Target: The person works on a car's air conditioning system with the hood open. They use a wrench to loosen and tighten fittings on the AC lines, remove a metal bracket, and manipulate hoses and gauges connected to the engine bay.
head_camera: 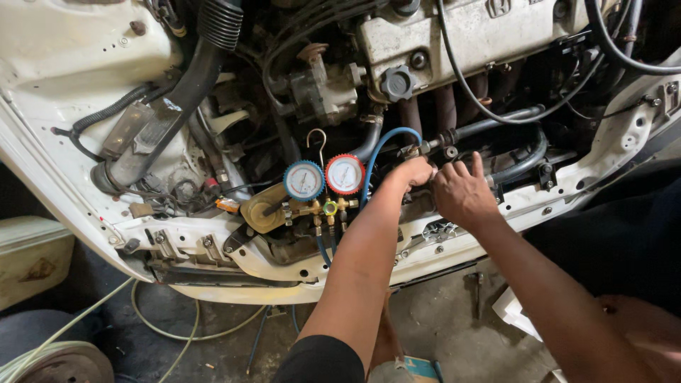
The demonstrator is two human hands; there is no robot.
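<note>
I look down into a car's open engine bay. My left hand is closed around the end fitting of a blue hose where it meets a dark metal pipe. Right beside it, my right hand rests on the same pipe area with fingers curled over it; whether it grips anything is hidden. To the left of both hands hangs a brass gauge manifold with a blue-rimmed dial, a red-rimmed dial and a hook on top.
A grimy valve cover with a black cap lies behind. A ribbed black intake hose runs at upper left. The white front panel borders the bay. Pale hoses and a tool lie on the floor.
</note>
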